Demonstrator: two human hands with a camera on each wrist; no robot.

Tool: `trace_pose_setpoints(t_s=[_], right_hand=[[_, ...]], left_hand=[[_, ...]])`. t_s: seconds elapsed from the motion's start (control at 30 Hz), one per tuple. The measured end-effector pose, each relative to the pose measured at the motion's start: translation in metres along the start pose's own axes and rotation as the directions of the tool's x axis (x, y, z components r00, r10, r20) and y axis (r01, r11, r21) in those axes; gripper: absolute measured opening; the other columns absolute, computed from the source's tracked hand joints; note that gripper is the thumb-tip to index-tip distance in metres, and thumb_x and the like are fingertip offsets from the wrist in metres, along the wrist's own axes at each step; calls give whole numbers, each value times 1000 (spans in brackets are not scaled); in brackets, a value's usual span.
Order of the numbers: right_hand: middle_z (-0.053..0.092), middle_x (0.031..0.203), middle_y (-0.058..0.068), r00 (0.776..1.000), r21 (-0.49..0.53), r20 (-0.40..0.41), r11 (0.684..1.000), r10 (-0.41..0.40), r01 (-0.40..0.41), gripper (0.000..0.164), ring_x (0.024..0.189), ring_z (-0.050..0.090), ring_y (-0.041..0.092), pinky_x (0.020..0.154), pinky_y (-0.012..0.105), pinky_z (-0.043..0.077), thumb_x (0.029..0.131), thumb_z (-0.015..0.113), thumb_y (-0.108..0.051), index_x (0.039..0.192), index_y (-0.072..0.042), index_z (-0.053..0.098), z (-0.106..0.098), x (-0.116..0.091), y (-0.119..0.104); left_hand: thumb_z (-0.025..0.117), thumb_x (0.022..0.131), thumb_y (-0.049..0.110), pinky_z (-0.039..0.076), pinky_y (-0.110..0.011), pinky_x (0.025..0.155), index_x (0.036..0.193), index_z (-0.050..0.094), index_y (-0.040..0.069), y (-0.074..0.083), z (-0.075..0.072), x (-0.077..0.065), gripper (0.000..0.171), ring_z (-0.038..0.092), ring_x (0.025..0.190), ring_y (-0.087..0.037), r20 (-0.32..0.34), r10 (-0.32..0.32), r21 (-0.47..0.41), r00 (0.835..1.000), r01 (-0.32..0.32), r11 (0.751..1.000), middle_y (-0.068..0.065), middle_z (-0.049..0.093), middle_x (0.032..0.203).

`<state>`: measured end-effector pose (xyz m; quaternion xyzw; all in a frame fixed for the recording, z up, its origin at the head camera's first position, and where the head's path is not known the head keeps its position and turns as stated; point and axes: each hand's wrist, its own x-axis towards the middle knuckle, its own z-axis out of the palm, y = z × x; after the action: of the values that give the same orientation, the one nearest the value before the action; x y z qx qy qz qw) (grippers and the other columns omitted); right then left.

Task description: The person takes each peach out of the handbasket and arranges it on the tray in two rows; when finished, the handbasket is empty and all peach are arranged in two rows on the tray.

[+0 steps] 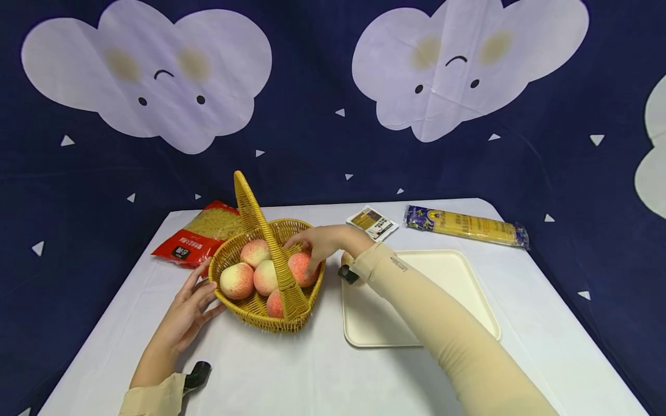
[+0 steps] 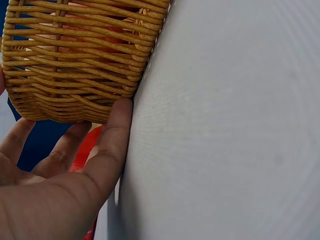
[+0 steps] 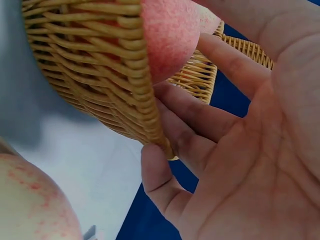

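A yellow woven basket (image 1: 250,320) with a tall arched handle holds several pink and cream peaches (image 1: 236,281). My right hand (image 1: 325,241) reaches over the basket's right rim, with thumb and fingertips about a reddish peach (image 1: 302,269). In the right wrist view this peach (image 3: 170,37) sits against the rim, and the little finger lies outside the weave. My left hand (image 1: 184,315) rests its spread fingers against the basket's left side; in the left wrist view one fingertip touches the wall low down near the tabletop.
A cream tray (image 1: 385,329) lies to the right, with a peach (image 3: 35,200) partly hidden behind the right wrist. Behind are a red pasta bag (image 1: 195,245), a small sachet (image 1: 372,223) and a long noodle pack (image 1: 468,225). A dark blue cloud-printed curtain hangs beyond the white table.
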<state>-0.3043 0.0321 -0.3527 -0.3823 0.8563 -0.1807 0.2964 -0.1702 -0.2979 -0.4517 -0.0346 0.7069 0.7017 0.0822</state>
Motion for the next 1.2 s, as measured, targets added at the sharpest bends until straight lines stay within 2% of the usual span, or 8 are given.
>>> trace_pose_setpoints(t_s=[0.13,0.33,0.43,0.57,0.67,0.73,0.83,1.2], right_hand=[[60,145,18,999,-29,33,999,24,-23,82,124,57,21,104,30,49,90,88,-17,162,-21,48,-4,2,-5],[44,169,7,996,-47,63,997,64,-61,76,146,50,25,121,34,43,90,88,-16,158,-20,53,-6,5,-12],[36,175,3,994,-97,76,993,76,-68,71,155,42,24,127,36,37,91,87,-17,155,-19,56,-7,8,-16],[35,175,3,991,-165,88,982,104,-89,70,159,36,23,130,37,33,91,88,-22,154,-22,57,-8,11,-19],[42,171,3,988,-181,92,978,121,-103,66,150,45,22,126,36,37,90,89,-26,150,-22,60,-8,13,-21],[50,163,3,988,-183,91,977,124,-106,62,136,51,19,117,32,42,90,90,-27,146,-22,63,-8,13,-21],[58,149,3,990,-184,86,978,113,-96,56,118,52,17,104,29,45,90,90,-28,140,-21,67,-9,12,-20],[60,147,3,997,-141,58,989,52,-43,50,113,54,15,96,26,47,86,93,-23,131,-19,70,-7,13,-14]], left_hand=[[52,115,28,61,-30,92,174,14,32,1,0,0,70,66,115,2,2,1,0,1000,-1,1000,-3,36,147],[51,115,27,61,-30,93,174,13,32,1,0,-1,71,66,115,2,8,8,0,1000,-8,1000,-4,35,147],[51,115,28,60,-30,93,174,13,32,0,0,-1,71,66,115,2,7,8,4,1000,-8,1000,-5,35,149],[51,115,28,60,-30,93,174,13,33,0,0,-1,71,66,115,2,10,6,4,1000,-6,1000,-7,33,151],[51,115,27,60,-30,94,174,13,33,0,0,-1,71,66,116,2,12,5,1,1000,-5,1000,-8,32,153],[51,115,27,60,-30,94,174,13,33,0,0,-1,70,66,116,2,11,5,2,1000,-5,1000,-8,32,154],[51,115,28,60,-30,94,174,13,33,1,0,-1,70,66,115,2,10,5,5,1000,-5,1000,-8,32,154],[52,115,29,60,-31,94,174,13,34,0,0,-1,71,66,115,3,2,-2,9,1000,2,1000,-8,31,154]])
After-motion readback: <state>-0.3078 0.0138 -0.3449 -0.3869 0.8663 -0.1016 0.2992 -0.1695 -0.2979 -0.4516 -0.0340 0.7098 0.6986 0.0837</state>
